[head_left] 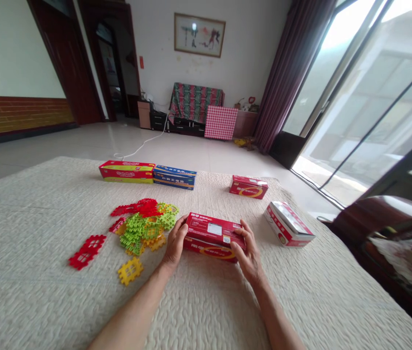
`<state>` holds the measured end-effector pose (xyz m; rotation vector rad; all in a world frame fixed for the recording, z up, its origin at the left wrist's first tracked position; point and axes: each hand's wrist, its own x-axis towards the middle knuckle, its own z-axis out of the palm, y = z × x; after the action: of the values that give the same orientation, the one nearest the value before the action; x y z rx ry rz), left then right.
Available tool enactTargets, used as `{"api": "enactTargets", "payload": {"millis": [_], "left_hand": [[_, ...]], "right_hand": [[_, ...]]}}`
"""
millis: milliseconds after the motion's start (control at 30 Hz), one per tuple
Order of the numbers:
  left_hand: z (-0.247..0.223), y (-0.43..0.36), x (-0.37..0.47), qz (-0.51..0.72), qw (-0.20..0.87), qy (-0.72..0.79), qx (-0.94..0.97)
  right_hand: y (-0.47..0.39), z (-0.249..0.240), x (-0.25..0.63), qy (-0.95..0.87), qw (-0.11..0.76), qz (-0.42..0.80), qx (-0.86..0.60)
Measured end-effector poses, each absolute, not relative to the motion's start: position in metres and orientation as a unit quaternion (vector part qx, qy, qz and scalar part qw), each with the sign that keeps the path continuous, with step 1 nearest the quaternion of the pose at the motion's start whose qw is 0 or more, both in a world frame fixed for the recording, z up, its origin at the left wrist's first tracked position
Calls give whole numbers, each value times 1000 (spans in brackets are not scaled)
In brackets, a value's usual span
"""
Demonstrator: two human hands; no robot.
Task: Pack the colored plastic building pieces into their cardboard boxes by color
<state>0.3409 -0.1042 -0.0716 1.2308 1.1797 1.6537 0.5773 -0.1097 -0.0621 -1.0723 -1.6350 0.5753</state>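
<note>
A red box (206, 234) with white print and a yellow ring on its front is between my two hands, low over the cream quilted cover. Around its left end my left hand (177, 241) is closed, the thumb toward me. My right hand (248, 253) grips the right end, with fingers on the top and the thumb at the near edge. Left of the box lies a loose pile of green, yellow and red plastic lattice pieces (142, 226). Apart from the pile are a red piece (87, 252) and a yellow piece (130, 271).
Behind the pile stand a red and yellow-green box (127, 172) and a blue box (174, 178), end to end. Another red box (248, 187) stands at the back right. A white and red box (289, 224) lies right of my hands, near a dark wooden seat (388, 214).
</note>
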Motion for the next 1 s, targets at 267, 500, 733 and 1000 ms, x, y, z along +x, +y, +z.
{"api": "enactTargets", "payload": {"millis": [267, 500, 733, 1000], "left_hand": [[-72, -101, 340, 639, 388, 469, 470], [-79, -103, 341, 638, 377, 484, 465], [-67, -33, 352, 622, 324, 547, 456], [-61, 22, 347, 584, 290, 557, 513]], "right_hand": [[-114, -67, 583, -677, 497, 321, -437], [-111, -52, 597, -580, 462, 543, -394], [-41, -51, 587, -544, 537, 512, -392], [36, -83, 596, -631, 489, 201, -568]]}}
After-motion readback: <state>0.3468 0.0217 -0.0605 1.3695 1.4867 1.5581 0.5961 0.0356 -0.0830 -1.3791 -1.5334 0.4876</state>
